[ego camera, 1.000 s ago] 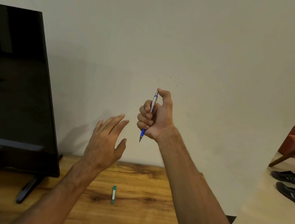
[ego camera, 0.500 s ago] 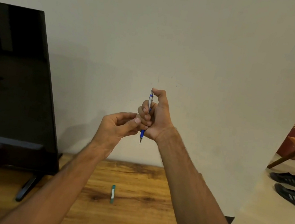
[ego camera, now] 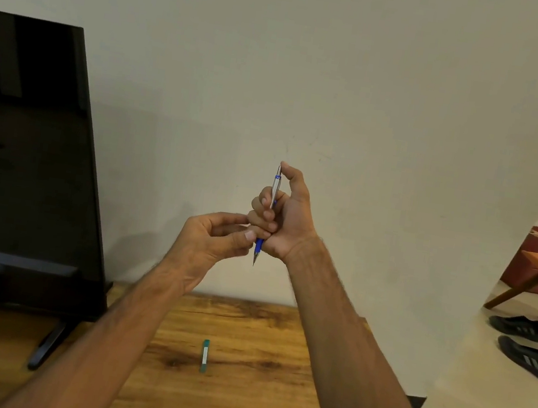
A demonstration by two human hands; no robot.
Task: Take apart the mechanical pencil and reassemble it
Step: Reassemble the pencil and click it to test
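From the head view, the left hand (ego camera: 217, 241) has been brought in over the last second: it was spread open and well apart from the mechanical pencil (ego camera: 268, 210), and its thumb and forefinger are now drawn together just beside the blue grip, below the curled fingers of the right hand (ego camera: 279, 219). Whether they actually pinch the grip or only touch it cannot be told. This is judged to be the opening of disassembly, with the tip end about to be gripped and unscrewed.

The pencil is held upright in mid-air, point down, and is clamped in the right fist, with the right thumb resting at its top end. Both forearms are raised above the wooden table (ego camera: 232, 406). A small green lead case (ego camera: 204, 355) lies on the table, well below both hands.
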